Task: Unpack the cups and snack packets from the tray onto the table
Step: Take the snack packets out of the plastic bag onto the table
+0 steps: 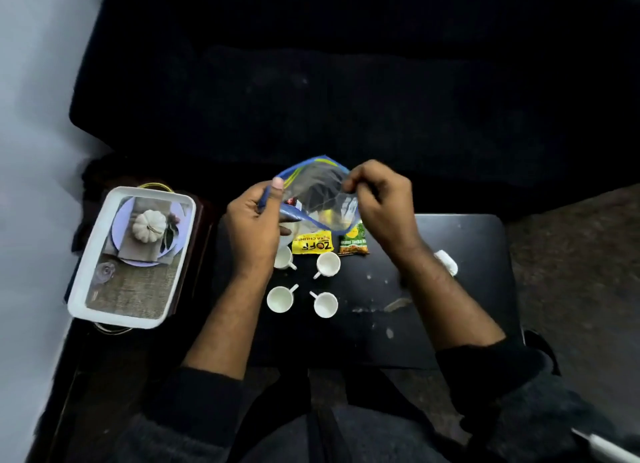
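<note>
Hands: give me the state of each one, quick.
Left hand: closed, pinching the blue-edged rim of the clear plastic bag.
Right hand: closed, pinching the bag's other side.

- Black surface [467,289], scuffed with pale smears on its right half.
- 4 white cups [327,264] upright in a 2x2 group near centre, apart from each other.
- Yellow packet [311,245] and green packet [353,243] lying flat side by side just beyond the cups.
- Small white object [446,262] on the right, unclear what.
</note>
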